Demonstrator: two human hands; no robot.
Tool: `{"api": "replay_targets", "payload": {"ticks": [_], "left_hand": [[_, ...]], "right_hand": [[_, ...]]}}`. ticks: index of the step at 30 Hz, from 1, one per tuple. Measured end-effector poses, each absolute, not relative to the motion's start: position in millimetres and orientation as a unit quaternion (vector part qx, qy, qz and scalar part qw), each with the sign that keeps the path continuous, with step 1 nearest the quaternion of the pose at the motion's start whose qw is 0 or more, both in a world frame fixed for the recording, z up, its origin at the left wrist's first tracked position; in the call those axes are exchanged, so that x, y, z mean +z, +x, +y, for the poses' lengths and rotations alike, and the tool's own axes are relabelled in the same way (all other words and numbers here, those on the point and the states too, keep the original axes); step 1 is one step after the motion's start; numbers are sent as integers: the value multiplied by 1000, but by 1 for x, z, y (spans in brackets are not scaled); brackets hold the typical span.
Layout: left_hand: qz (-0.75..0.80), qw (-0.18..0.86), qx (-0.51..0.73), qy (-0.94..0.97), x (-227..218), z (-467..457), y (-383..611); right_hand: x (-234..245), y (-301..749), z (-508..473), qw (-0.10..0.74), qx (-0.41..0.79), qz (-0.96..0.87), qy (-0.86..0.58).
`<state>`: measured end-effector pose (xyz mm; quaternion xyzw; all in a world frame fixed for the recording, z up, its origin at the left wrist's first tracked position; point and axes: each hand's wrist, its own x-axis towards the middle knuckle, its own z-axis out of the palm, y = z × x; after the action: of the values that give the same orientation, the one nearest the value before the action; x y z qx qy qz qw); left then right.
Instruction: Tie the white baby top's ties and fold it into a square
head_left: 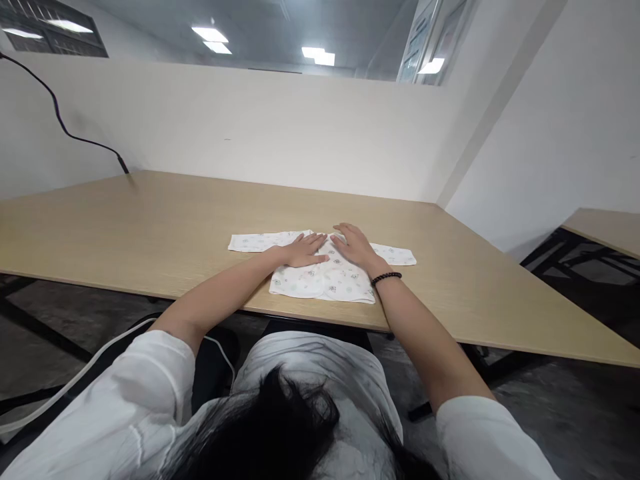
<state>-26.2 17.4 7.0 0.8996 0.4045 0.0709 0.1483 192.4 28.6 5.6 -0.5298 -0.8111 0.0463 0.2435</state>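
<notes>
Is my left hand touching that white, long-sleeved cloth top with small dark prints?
Touching. The head view shows your left hand palm down, fingers spread across the white, long-sleeved cloth top, no gap visible.

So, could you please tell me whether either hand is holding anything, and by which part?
Nothing appears held: the left hand and right hand lie over the patterned garment, neither visibly gripping it.
</notes>
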Motion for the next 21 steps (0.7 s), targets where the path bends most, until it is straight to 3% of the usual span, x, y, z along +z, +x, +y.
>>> {"api": "replay_targets", "payload": {"ticks": [3,5,11,14,18,21], "left_hand": [[454,138,10,880,6,16,-25],[468,135,-3,873,6,16,-23],[511,115,88,848,11,31,-29],[574,88,130,804,12,48,-46],[653,97,65,748,3,65,-73],[671,112,21,733,-2,72,-87]], "right_hand": [[-4,191,29,103,86,-804,-579],[-6,190,31,57,109,-794,-596],[-1,207,45,117,163,-796,-571],[-3,224,50,132,135,-754,-629],[-7,238,51,87,114,-731,-668],[-9,240,52,104,108,-735,-661]]}}
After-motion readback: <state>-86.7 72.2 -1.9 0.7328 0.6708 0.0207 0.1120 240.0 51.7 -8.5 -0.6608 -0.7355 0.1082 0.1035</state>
